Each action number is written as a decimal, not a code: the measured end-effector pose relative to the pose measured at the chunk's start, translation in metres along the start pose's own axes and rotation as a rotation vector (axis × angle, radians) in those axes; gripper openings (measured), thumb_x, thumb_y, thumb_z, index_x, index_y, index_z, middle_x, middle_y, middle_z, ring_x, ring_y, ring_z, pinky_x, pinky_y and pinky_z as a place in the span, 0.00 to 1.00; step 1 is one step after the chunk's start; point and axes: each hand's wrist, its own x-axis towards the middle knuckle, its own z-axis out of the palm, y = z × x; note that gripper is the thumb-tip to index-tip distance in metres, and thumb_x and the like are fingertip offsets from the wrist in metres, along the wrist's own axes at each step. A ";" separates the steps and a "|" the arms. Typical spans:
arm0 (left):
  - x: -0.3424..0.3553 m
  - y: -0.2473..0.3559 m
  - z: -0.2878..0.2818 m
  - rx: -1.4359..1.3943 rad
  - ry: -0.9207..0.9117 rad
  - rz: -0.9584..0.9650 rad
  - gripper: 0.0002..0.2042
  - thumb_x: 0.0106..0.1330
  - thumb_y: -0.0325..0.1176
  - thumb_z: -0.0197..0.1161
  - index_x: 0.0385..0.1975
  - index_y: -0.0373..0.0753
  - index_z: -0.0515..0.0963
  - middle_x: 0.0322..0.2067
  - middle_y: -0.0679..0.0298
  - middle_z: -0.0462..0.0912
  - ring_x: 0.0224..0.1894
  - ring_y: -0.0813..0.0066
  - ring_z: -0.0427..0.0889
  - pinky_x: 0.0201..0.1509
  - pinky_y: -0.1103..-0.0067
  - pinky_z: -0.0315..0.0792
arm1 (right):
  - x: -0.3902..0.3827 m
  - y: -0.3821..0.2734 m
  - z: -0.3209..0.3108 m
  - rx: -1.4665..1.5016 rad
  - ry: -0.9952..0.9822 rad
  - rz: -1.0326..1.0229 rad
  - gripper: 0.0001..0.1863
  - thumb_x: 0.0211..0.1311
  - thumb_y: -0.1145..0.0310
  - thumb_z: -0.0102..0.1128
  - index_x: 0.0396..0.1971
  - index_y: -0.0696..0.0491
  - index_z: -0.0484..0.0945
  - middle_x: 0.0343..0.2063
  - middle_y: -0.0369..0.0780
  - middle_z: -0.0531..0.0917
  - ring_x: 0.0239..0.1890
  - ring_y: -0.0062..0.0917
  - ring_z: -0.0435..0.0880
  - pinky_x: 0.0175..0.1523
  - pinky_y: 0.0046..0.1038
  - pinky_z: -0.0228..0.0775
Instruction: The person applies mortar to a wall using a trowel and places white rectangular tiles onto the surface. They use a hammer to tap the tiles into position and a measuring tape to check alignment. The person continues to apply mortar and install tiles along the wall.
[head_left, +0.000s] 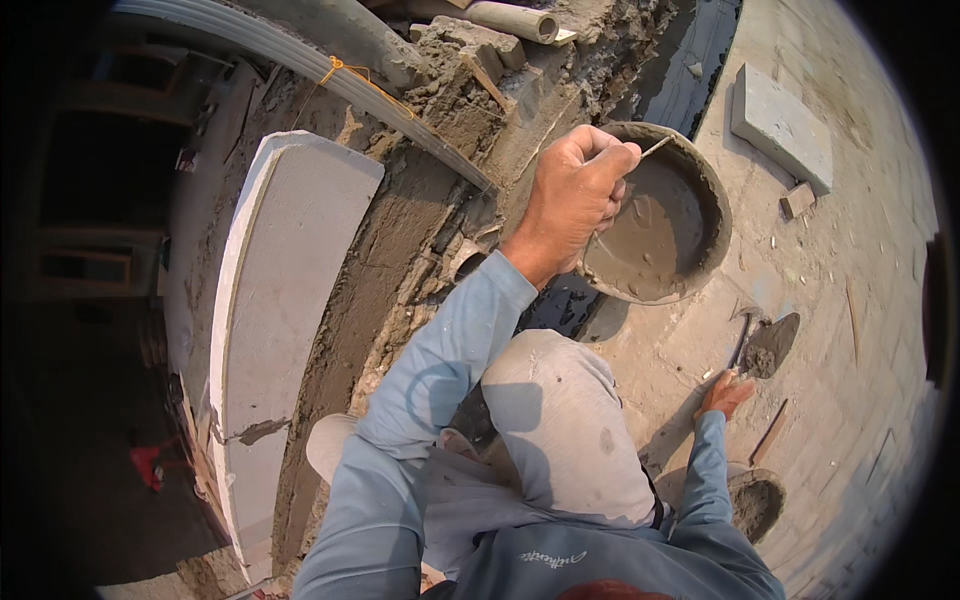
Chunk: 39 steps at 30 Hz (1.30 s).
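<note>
My left hand [580, 200] is closed around the thin handle of a mortar-crusted bucket [712, 200]. Grey-brown slurry [650, 235] lies inside it, and the bucket is tilted beside the water-filled channel. Lower on the right, my right hand [727, 394] grips a trowel [768, 348] by its handle. Wet mortar covers part of the trowel's blade, which is over the paved ground. Near my right forearm stands a second bucket [781, 492] holding thick mortar. Between it and the trowel lies a narrow wooden stick [769, 433].
A grey block [782, 125] and a small brick piece [797, 201] lie on the paving at the upper right. Dark water fills a narrow channel [685, 70]. At left are a long pale slab [295, 210], a mortar strip [375, 235] and tied pipes [400, 115].
</note>
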 end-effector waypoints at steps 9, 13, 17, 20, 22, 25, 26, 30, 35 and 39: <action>0.064 -0.064 0.028 -0.187 -0.080 -0.292 0.07 0.68 0.32 0.63 0.36 0.38 0.73 0.26 0.68 0.71 0.19 0.86 0.67 0.20 0.84 0.65 | -0.016 0.003 0.006 0.043 -0.077 0.007 0.43 0.73 0.45 0.49 0.73 0.64 0.51 0.73 0.57 0.55 0.77 0.48 0.51 0.79 0.39 0.42; 0.110 -0.093 0.049 -0.084 -0.121 -0.167 0.05 0.68 0.29 0.61 0.38 0.35 0.75 0.25 0.68 0.72 0.18 0.86 0.67 0.18 0.84 0.64 | 0.000 0.018 0.011 0.013 0.060 -0.017 0.45 0.72 0.44 0.51 0.72 0.67 0.52 0.73 0.58 0.56 0.76 0.50 0.52 0.80 0.39 0.40; 0.107 -0.146 -0.054 0.537 0.089 -0.108 0.12 0.63 0.31 0.62 0.40 0.30 0.83 0.34 0.59 0.86 0.30 0.72 0.83 0.37 0.73 0.77 | -0.013 -0.034 -0.010 0.292 -0.071 0.035 0.42 0.68 0.46 0.57 0.67 0.67 0.60 0.69 0.59 0.62 0.73 0.52 0.59 0.77 0.38 0.50; 0.086 -0.121 -0.096 0.771 -0.083 -0.072 0.21 0.66 0.40 0.65 0.50 0.29 0.81 0.45 0.53 0.86 0.48 0.67 0.83 0.53 0.73 0.73 | 0.011 -0.005 -0.028 0.115 0.032 -0.084 0.46 0.63 0.43 0.64 0.66 0.66 0.61 0.60 0.59 0.71 0.64 0.48 0.70 0.69 0.40 0.61; 0.054 -0.072 -0.130 0.865 -0.182 -0.111 0.23 0.70 0.43 0.61 0.56 0.30 0.78 0.49 0.53 0.84 0.52 0.67 0.81 0.58 0.73 0.71 | 0.011 -0.003 -0.070 0.027 -0.020 -0.112 0.43 0.61 0.44 0.67 0.61 0.66 0.66 0.50 0.57 0.78 0.53 0.44 0.81 0.58 0.41 0.75; -0.025 -0.010 -0.199 0.968 -0.189 -0.215 0.24 0.73 0.46 0.59 0.58 0.33 0.77 0.49 0.58 0.83 0.52 0.71 0.79 0.58 0.74 0.71 | -0.018 -0.079 -0.147 0.609 -0.144 -0.099 0.24 0.65 0.50 0.66 0.41 0.57 0.71 0.36 0.48 0.80 0.37 0.31 0.83 0.35 0.32 0.76; -0.046 0.003 -0.211 1.002 -0.212 -0.244 0.23 0.73 0.48 0.59 0.58 0.35 0.77 0.48 0.62 0.82 0.49 0.74 0.78 0.55 0.76 0.71 | -0.015 -0.098 -0.177 0.546 -0.161 -0.136 0.22 0.65 0.52 0.67 0.40 0.55 0.71 0.30 0.44 0.79 0.32 0.27 0.82 0.28 0.29 0.71; -0.113 0.017 -0.233 0.823 -0.179 -0.279 0.25 0.74 0.51 0.58 0.59 0.34 0.76 0.47 0.63 0.81 0.49 0.74 0.78 0.56 0.76 0.72 | 0.008 -0.186 -0.288 0.095 -0.183 -0.499 0.24 0.71 0.45 0.59 0.40 0.55 0.73 0.24 0.41 0.77 0.26 0.25 0.79 0.29 0.32 0.71; -0.136 -0.008 -0.244 0.899 -0.221 -0.331 0.27 0.74 0.51 0.58 0.57 0.30 0.76 0.49 0.54 0.84 0.51 0.68 0.81 0.57 0.72 0.73 | -0.002 -0.353 -0.333 -0.844 -0.101 -0.873 0.21 0.72 0.47 0.54 0.53 0.47 0.78 0.39 0.41 0.87 0.44 0.38 0.88 0.50 0.43 0.75; -0.131 -0.018 -0.248 0.977 -0.265 -0.136 0.26 0.73 0.49 0.57 0.57 0.28 0.75 0.48 0.46 0.84 0.51 0.59 0.83 0.57 0.69 0.73 | -0.012 -0.462 -0.250 -1.213 0.168 -1.218 0.08 0.64 0.61 0.61 0.39 0.41 0.87 0.41 0.33 0.90 0.47 0.30 0.88 0.52 0.33 0.75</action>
